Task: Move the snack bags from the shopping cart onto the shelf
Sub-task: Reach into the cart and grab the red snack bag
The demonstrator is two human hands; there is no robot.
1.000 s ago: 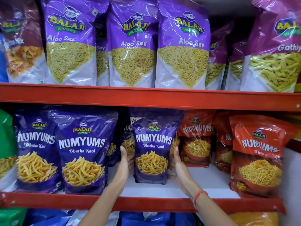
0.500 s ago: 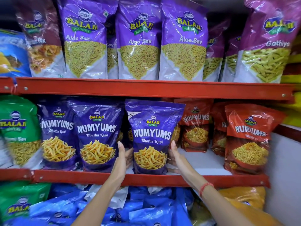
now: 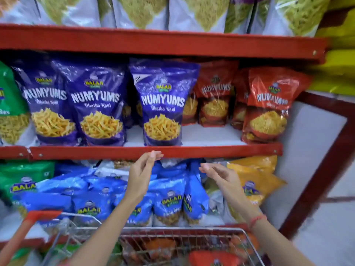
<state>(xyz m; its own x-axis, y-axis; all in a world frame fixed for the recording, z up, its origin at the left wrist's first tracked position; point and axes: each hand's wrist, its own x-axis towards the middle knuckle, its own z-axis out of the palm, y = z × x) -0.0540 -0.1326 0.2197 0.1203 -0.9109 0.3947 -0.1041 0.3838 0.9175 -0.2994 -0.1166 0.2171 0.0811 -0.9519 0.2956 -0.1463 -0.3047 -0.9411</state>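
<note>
A purple Numyums bag (image 3: 163,104) stands upright at the front of the middle red shelf (image 3: 211,151), apart from both hands. My left hand (image 3: 141,173) hovers just below the shelf lip, empty, fingers loosely curled. My right hand (image 3: 221,174) is at the same height, empty, fingers spread slightly. The wire shopping cart (image 3: 172,230) is below them at the bottom of the view, with red and orange snack bags (image 3: 213,257) inside it.
Two more purple Numyums bags (image 3: 96,104) stand left of the placed one; red Numyums bags (image 3: 267,106) stand to the right. Blue bags (image 3: 169,198) and yellow bags (image 3: 255,177) fill the lower shelf. The cart's red handle (image 3: 41,215) is at lower left.
Both hands let go of the purple bag, which stays standing on the shelf, and drew back down below the shelf edge. The view tilted downward, bringing the cart into sight.
</note>
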